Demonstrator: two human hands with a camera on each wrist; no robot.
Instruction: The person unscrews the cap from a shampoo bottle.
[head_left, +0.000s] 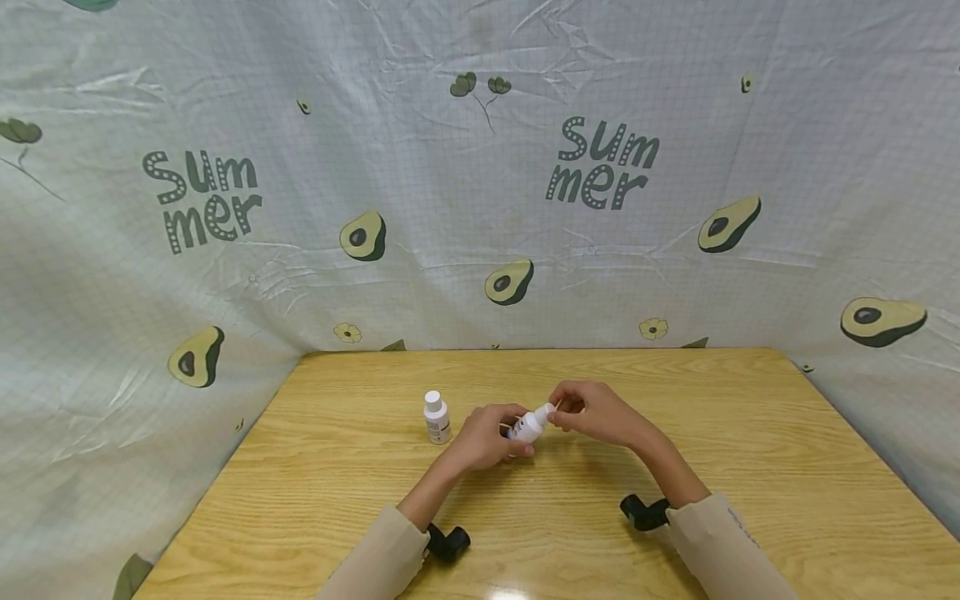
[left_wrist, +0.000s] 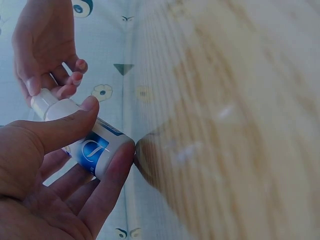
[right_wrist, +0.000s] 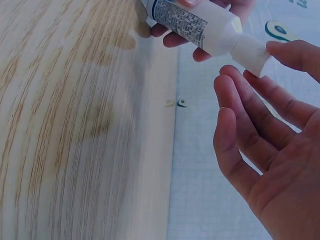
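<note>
A small white bottle (head_left: 527, 427) with a blue label is held tilted just over the table, its cap end pointing up to the right. My left hand (head_left: 486, 437) grips its body, thumb on one side and fingers round the other, as the left wrist view shows. The white cap (right_wrist: 250, 54) is on the bottle's neck. Thumb and index finger of my right hand (head_left: 600, 414) pinch that cap, while the other fingers curve loosely beside it in the right wrist view. A second white bottle (head_left: 437, 419), capped, stands upright to the left of my left hand.
The wooden table (head_left: 360, 483) reaches to a hanging cloth (head_left: 450, 167) printed with avocados and lettering along its back. Black wrist devices stick out by both sleeves, a left one (head_left: 450, 544) and a right one (head_left: 642, 512), low over the table.
</note>
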